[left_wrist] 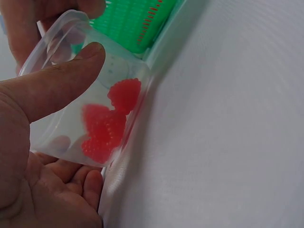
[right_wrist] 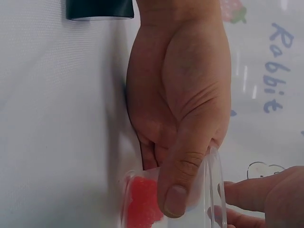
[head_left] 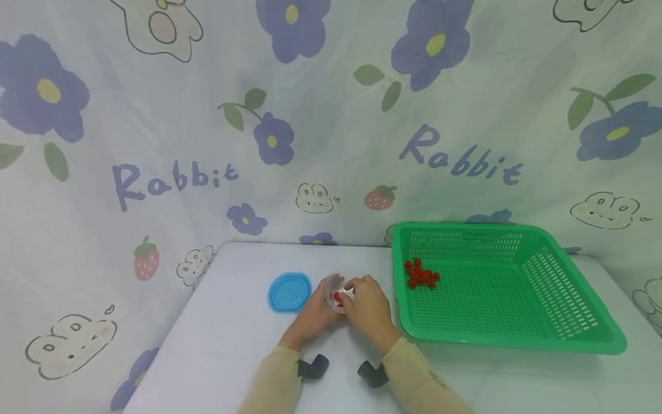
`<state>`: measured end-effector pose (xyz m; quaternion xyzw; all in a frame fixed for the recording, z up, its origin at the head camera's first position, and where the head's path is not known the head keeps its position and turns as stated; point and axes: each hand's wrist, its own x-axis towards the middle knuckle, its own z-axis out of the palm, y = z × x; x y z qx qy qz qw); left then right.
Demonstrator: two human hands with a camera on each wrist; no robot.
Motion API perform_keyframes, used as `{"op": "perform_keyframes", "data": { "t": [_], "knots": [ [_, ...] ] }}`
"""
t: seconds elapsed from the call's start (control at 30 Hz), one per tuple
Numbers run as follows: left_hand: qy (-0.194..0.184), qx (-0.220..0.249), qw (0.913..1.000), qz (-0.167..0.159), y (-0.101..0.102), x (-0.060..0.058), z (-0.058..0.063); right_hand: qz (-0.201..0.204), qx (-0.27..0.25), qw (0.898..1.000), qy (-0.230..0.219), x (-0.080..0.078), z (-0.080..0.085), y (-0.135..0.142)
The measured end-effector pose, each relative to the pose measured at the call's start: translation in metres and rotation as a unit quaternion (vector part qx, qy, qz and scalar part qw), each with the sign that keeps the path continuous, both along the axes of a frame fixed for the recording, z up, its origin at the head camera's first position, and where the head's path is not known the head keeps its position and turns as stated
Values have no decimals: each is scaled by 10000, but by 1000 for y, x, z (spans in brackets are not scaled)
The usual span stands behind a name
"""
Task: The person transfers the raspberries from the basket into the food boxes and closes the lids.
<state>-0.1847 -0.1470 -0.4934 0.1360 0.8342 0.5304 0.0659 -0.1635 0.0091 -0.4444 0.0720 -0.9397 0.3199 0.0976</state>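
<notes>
White counter (head_left: 222, 333), flower-printed fabric curtain (head_left: 331, 115) behind. Left hand (head_left: 316, 316) grasps a clear plastic cup (left_wrist: 95, 90) holding red raspberries (left_wrist: 105, 130); right hand (head_left: 369, 309) partly covers it, grip unclear. Cup's left: blue plastic lid (head_left: 290, 292); right: green perforated basket (head_left: 496, 339).

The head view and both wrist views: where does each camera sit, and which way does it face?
Head: worn on the head, facing forward and down at the table and green basket; left hand, right hand and sleeves show.
Left wrist: worn there, facing the clear cup with red berries; the left thumb shows, plus right fingers at upper left.
Right wrist: worn there, facing along that hand to the cup; left fingers show at lower right.
The two wrist views share the cup and berries.
</notes>
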Motion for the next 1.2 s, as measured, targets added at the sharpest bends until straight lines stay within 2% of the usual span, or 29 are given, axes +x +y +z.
{"op": "perform_keyframes", "data": {
  "t": [0.33,0.6,0.73,1.0,1.2],
  "knots": [
    [31,-35,10000,-28,-2,1,0,62,-111,9998,120,7,12,-1],
    [-136,-10,9999,10,-1,2,2,137,0,9997,212,14,31,2],
    [-235,-44,9997,73,0,2,1,159,-58,9991,393,16,41,7],
    [-305,-146,9992,209,2,3,-1,247,-253,9983,472,16,56,21],
    [-291,-146,9992,227,2,3,-1,149,-130,9978,633,15,63,35]
  ]
}}
